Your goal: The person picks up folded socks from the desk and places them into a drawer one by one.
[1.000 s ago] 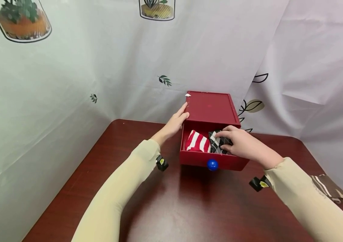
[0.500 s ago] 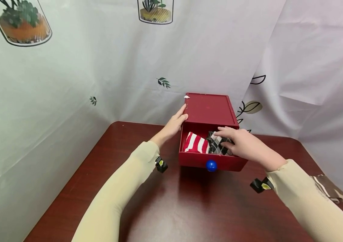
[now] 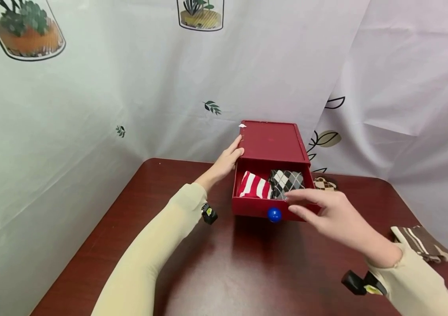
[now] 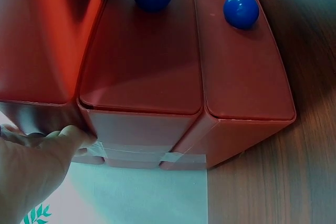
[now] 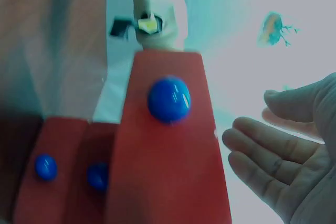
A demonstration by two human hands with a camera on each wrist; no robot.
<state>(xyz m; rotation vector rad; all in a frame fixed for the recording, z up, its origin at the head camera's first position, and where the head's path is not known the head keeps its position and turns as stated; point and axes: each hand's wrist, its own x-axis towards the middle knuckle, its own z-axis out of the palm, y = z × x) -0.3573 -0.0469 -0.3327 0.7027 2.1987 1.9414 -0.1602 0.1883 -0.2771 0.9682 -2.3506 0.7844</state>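
A red drawer cabinet (image 3: 270,140) stands at the table's back with its top drawer (image 3: 249,206) pulled out. Inside lie a folded red-and-white striped sock (image 3: 255,186) on the left and a folded black, grey and white argyle sock (image 3: 287,180) on the right. My left hand (image 3: 225,163) rests against the cabinet's left side, fingers along it; the left wrist view shows this hand (image 4: 39,163) too. My right hand (image 3: 336,217) hovers at the drawer's front right corner, holding nothing. In the right wrist view its fingers (image 5: 262,174) are loosely extended beside the drawer's blue knob (image 5: 169,99).
Two lower drawers with blue knobs (image 4: 241,10) are closed. A folded brown striped sock (image 3: 423,241) lies at the table's right edge. A brown checked piece (image 3: 324,183) shows behind the cabinet's right side. A printed cloth wall (image 3: 160,79) borders the table (image 3: 208,272).
My right hand has lifted off the argyle sock and drawn back toward me and to the right, leaving the sock in the drawer. My left hand has stayed on the cabinet.
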